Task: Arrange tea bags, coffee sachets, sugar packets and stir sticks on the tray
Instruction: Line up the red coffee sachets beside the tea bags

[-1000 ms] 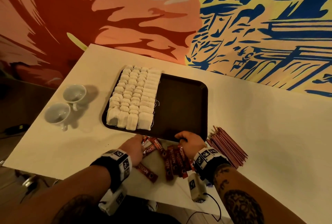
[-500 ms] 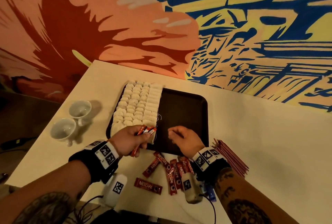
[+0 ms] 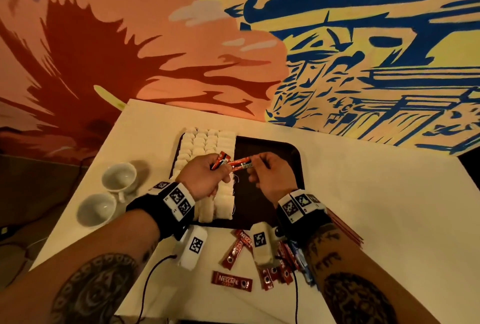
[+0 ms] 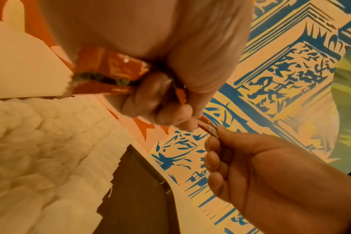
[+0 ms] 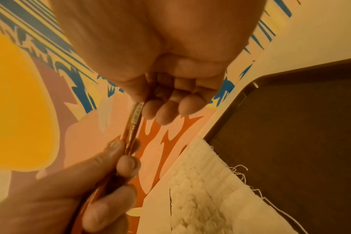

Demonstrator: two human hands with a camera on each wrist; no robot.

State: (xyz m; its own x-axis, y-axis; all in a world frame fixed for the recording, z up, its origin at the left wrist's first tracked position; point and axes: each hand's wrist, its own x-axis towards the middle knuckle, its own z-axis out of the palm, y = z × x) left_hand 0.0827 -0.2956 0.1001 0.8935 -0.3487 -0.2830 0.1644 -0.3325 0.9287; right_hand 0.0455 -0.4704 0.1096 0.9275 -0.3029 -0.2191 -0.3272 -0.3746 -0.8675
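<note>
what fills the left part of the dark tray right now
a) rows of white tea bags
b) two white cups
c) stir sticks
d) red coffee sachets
a: rows of white tea bags cover the left part of the dark rectangular tray; the red coffee sachets are pinched between both hands above it.
</note>
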